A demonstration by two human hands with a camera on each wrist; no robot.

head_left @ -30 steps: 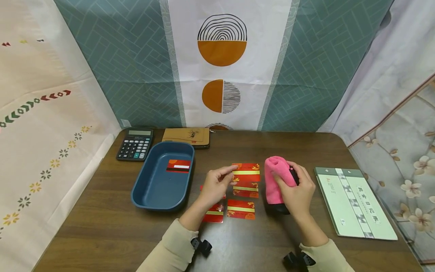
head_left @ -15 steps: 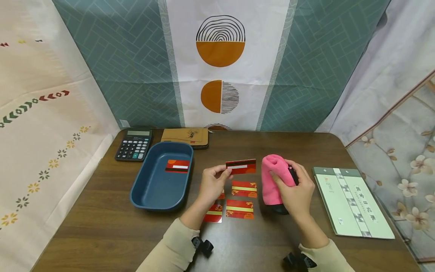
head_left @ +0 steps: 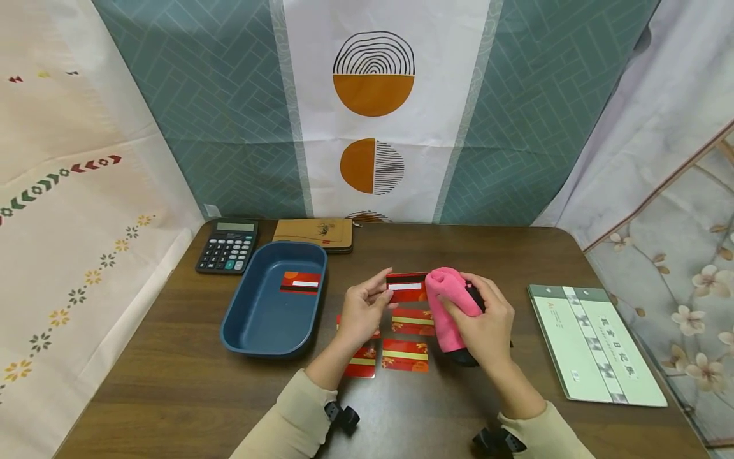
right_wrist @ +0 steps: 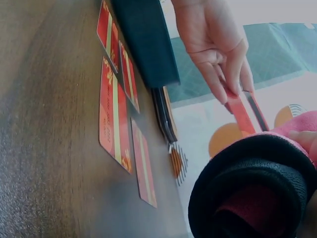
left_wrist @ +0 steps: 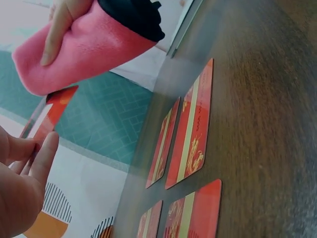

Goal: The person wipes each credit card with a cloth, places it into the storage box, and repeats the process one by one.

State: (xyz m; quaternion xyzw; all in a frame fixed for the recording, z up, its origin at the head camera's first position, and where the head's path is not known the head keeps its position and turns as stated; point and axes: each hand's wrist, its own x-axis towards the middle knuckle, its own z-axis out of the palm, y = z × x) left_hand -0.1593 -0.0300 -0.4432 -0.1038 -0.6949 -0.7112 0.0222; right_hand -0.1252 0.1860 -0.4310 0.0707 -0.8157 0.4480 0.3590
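My left hand (head_left: 362,312) pinches a red bank card (head_left: 408,292) by its left end, its dark stripe and white strip showing. The right hand (head_left: 487,322) grips a folded pink plush cloth (head_left: 444,315) with black material at its lower end and right side. The cloth overlaps the right end of the card in the head view, and its end lies right at the card in the left wrist view. Several more red bank cards (head_left: 405,356) with a yellow band lie on the table below, partly behind my left hand. Another card (head_left: 301,282) lies in the blue tray (head_left: 228,322).
A black calculator (head_left: 227,245) stands at the back left of the brown table (head_left: 172,395). Behind the tray is a tan zip wallet (head_left: 309,231). The pale green notepad (head_left: 596,347) lies at the right.
My left hand has lifted a card from the back of the group, and its striped side now shows. The right hand has moved left with the pink cloth and brought it to the card.
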